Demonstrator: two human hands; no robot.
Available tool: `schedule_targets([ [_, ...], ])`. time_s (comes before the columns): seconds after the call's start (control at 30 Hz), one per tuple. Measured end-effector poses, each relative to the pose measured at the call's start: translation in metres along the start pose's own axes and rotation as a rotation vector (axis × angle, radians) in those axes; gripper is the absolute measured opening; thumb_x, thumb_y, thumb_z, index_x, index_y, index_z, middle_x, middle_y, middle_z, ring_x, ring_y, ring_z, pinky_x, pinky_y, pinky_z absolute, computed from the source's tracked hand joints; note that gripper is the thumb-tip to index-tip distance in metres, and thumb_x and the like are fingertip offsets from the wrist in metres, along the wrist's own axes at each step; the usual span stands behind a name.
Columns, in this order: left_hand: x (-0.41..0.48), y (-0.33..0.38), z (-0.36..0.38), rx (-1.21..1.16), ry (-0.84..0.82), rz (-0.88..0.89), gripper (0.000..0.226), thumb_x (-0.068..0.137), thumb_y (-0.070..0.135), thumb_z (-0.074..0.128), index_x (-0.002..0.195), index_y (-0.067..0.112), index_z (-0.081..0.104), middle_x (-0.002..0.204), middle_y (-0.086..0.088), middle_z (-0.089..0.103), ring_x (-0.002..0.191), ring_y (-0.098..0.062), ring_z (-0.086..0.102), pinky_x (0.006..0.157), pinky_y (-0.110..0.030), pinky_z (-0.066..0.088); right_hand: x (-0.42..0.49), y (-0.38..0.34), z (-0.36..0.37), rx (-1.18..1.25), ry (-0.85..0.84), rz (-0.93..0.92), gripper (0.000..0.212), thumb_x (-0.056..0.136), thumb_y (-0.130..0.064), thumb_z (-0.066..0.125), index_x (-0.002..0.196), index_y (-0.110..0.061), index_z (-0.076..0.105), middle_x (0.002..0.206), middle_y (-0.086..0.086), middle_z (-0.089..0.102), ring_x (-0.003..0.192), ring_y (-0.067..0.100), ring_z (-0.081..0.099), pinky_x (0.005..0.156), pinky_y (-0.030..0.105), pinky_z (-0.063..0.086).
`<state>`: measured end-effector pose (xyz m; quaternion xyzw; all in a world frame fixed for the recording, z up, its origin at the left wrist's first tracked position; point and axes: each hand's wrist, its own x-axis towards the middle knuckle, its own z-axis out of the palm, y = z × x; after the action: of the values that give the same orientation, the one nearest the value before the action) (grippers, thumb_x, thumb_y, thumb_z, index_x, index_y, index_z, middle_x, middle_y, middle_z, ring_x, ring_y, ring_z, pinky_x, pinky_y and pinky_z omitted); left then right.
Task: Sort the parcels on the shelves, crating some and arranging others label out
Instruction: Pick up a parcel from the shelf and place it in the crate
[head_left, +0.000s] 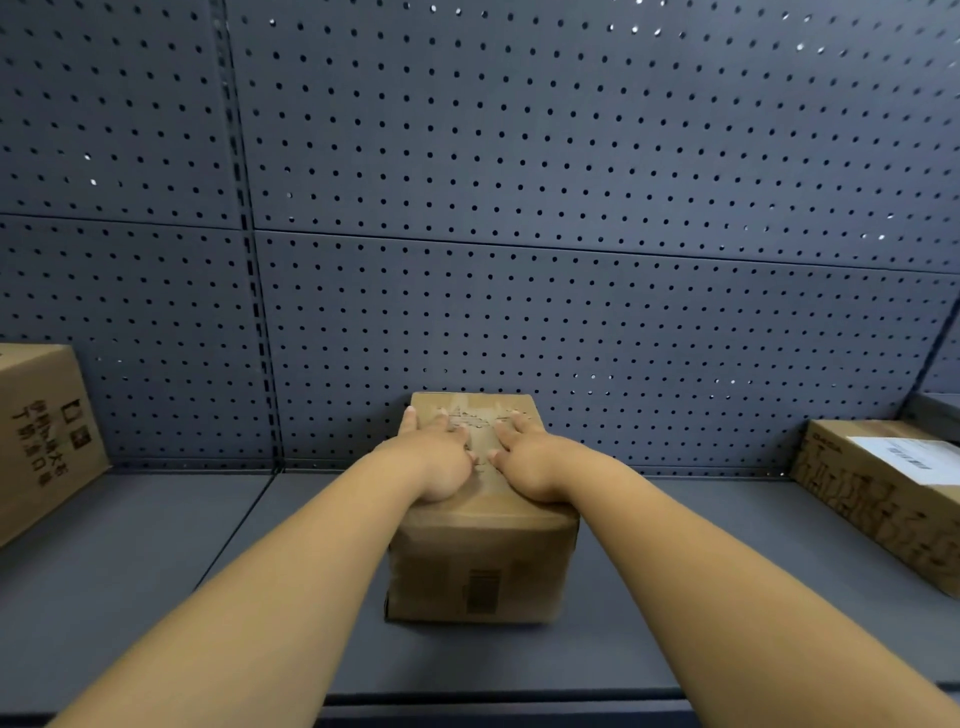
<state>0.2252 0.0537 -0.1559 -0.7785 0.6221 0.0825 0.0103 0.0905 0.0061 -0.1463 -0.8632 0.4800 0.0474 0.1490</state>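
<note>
Squarely ahead on the grey shelf (156, 597), the brown parcel (480, 566) stands with its long axis running away toward the pegboard (571, 312), barcode (483, 592) on its near face. Left hand (441, 460) and right hand (527, 462) rest side by side on its top, equally near. Their fingers (511, 423) lie straight, pressing rather than gripping, the parcel directly beneath; blur may hide one hooking an edge.

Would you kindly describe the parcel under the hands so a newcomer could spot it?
On the grey shelf before the pegboard, it is the middle parcel of three, under the left hand and right hand. Only its front shows a barcode.
</note>
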Motion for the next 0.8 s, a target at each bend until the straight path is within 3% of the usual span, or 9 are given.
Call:
schedule_targets([
  [0.17, -0.001, 0.001, -0.002, -0.060, 0.044, -0.018, 0.052, 0.103, 0.032, 0.019, 0.153, 0.018, 0.015, 0.161, -0.013, 0.003, 0.147, -0.035, -0.010, 0.118, -0.053, -0.004, -0.007, -0.003, -0.004, 0.027, 0.038, -0.023, 0.057, 0.106, -0.032, 0.023, 0.156, -0.016, 0.003, 0.163, 0.004, -0.013, 0.151, 0.026, 0.002, 0.120, 0.041, 0.007],
  [0.3, 0.003, -0.002, 0.003, -0.025, 0.012, -0.007, 0.054, 0.100, 0.037, 0.022, 0.152, 0.023, 0.016, 0.161, -0.010, 0.001, 0.146, -0.038, -0.011, 0.117, -0.058, 0.004, -0.004, -0.002, -0.001, 0.031, 0.043, -0.024, 0.058, 0.105, -0.035, 0.027, 0.156, -0.018, 0.006, 0.163, 0.002, -0.012, 0.151, 0.025, 0.004, 0.120, 0.040, 0.008],
  [0.4, 0.001, -0.002, 0.003, -0.032, 0.003, -0.016, 0.053, 0.099, 0.040, 0.025, 0.149, 0.023, 0.025, 0.161, -0.008, 0.007, 0.146, -0.038, -0.003, 0.115, -0.060, 0.007, -0.004, -0.003, -0.001, 0.036, 0.048, -0.010, 0.058, 0.104, -0.034, 0.028, 0.156, -0.018, 0.006, 0.163, 0.001, -0.011, 0.150, 0.026, 0.005, 0.121, 0.042, 0.010],
  [0.5, -0.011, 0.001, -0.003, -0.056, 0.026, 0.007, 0.049, 0.101, 0.034, 0.024, 0.149, 0.022, 0.027, 0.161, -0.008, 0.005, 0.147, -0.034, 0.007, 0.115, -0.061, -0.002, -0.010, -0.003, -0.001, 0.126, 0.107, -0.021, 0.059, 0.103, -0.036, 0.034, 0.156, -0.018, 0.013, 0.164, 0.003, -0.008, 0.149, 0.028, 0.012, 0.118, 0.039, 0.014],
  [0.57, -0.017, 0.001, -0.006, -0.171, 0.053, 0.016, 0.050, 0.102, 0.033, 0.028, 0.151, 0.021, 0.025, 0.162, -0.006, 0.003, 0.146, -0.033, 0.014, 0.118, -0.054, 0.006, -0.016, 0.000, -0.001, 0.276, 0.176, -0.005, 0.064, 0.099, -0.039, 0.044, 0.155, -0.019, 0.019, 0.164, 0.004, -0.005, 0.147, 0.028, 0.019, 0.116, 0.037, 0.020],
  [0.7, -0.027, 0.000, -0.012, -0.413, 0.113, 0.031, 0.050, 0.099, 0.034, 0.042, 0.146, 0.015, 0.038, 0.159, -0.006, 0.020, 0.143, -0.027, 0.025, 0.115, -0.039, 0.022, -0.029, 0.007, 0.000, 0.623, 0.261, 0.098, 0.076, 0.091, -0.039, 0.061, 0.152, -0.020, 0.022, 0.155, 0.011, 0.022, 0.125, 0.028, 0.045, 0.100, 0.034, 0.036],
  [0.8, -0.038, 0.003, -0.013, -0.448, 0.151, 0.047, 0.044, 0.099, 0.032, 0.044, 0.141, 0.016, 0.046, 0.158, -0.003, 0.025, 0.132, -0.026, 0.042, 0.106, -0.032, 0.033, -0.037, 0.010, -0.002, 0.759, 0.296, 0.095, 0.070, 0.090, -0.028, 0.064, 0.148, -0.012, 0.028, 0.144, 0.009, 0.043, 0.108, 0.018, 0.048, 0.089, 0.029, 0.038],
])
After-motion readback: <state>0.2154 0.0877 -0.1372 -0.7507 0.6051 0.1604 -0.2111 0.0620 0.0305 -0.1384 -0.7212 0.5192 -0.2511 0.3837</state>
